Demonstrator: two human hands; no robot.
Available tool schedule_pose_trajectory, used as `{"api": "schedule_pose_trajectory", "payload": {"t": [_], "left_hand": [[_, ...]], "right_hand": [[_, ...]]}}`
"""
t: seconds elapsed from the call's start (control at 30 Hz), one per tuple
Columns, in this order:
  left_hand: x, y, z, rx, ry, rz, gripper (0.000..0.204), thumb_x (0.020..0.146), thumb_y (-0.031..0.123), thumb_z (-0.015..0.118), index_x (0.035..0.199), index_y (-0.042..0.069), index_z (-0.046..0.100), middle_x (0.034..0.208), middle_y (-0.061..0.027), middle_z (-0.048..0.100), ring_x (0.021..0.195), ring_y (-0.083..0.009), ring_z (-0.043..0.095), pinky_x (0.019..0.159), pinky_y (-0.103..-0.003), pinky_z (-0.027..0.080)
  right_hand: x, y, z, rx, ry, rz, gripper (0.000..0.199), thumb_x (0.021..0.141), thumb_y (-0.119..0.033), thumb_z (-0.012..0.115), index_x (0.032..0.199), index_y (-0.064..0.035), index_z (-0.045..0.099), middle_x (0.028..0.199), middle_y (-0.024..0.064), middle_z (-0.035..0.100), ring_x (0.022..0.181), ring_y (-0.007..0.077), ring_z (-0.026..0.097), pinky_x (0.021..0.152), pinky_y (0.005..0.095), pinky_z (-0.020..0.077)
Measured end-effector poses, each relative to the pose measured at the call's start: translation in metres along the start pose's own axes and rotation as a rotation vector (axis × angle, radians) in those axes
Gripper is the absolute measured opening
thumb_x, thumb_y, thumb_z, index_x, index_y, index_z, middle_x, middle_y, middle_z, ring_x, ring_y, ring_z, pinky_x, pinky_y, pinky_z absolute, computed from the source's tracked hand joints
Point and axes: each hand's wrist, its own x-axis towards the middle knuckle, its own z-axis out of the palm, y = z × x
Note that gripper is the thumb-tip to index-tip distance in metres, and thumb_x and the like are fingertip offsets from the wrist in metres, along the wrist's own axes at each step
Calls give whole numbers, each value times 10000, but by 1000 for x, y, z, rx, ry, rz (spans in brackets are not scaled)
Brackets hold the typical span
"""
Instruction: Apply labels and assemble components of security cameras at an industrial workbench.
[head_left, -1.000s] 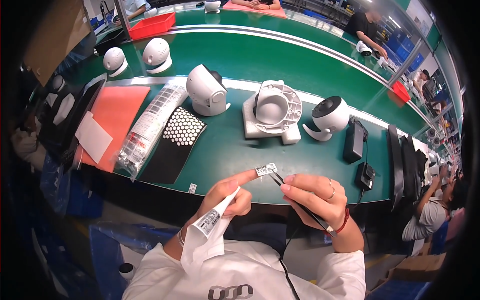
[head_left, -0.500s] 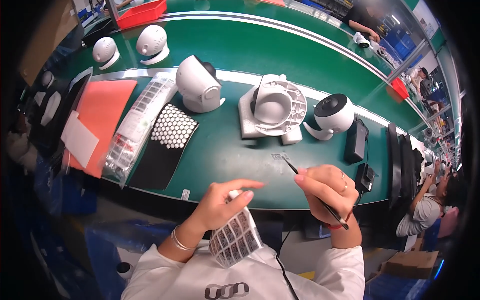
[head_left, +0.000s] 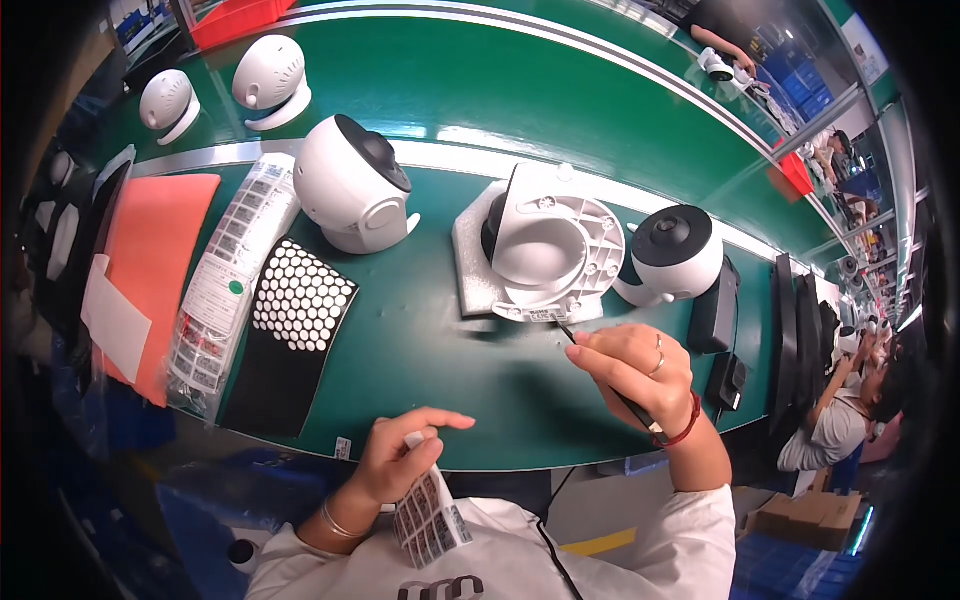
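Small silver label (head_left: pixel 541 316), rows of dark print too small to read reliably, at the near rim of the white camera base (head_left: pixel 603 243); can't tell if stuck down. Label sheet (head_left: pixel 430 520) just off the counter's (head_left: pixel 450 375) near edge: grid of dark printed labels, unreadable. Clear-wrapped pack (head_left: pixel 258 215) toward counter's left end: more label grids, some red print, a white form (head_left: pixel 207 283) with fine lines, green round dot (head_left: pixel 236 288). White tag (head_left: pixel 343 448), near edge, left part: tiny print. Shirt (head_left: pixel 600 578): dark linked-ring print.

The bench (head_left: pixel 430 380) holds three cameras (head_left: pixel 335 190), the belt (head_left: pixel 480 90) two.
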Motion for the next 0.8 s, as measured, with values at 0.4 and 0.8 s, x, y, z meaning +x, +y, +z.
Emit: {"api": "schedule_pose_trajectory", "payload": {"t": [0.4, 0.8], "left_hand": [[1, -1, 0, 1, 3, 11, 355, 880, 200, 570, 1136, -27, 665, 507, 46, 439, 468, -22, 378, 469, -215, 291], [2, 3, 0, -7, -2, 16, 357, 889, 181, 568, 1162, -34, 648, 519, 49, 447, 481, -20, 385, 479, -211, 302]], "right_hand": [[3, 14, 5, 115, -8, 10, 240, 682, 33, 699, 921, 13, 697, 772, 55, 638, 742, 196, 671, 674, 311, 585], [5, 13, 5, 195, -29, 187, 219, 715, 65, 700, 925, 2, 698, 829, 90, 681, 740, 210, 680, 665, 305, 559]]}}
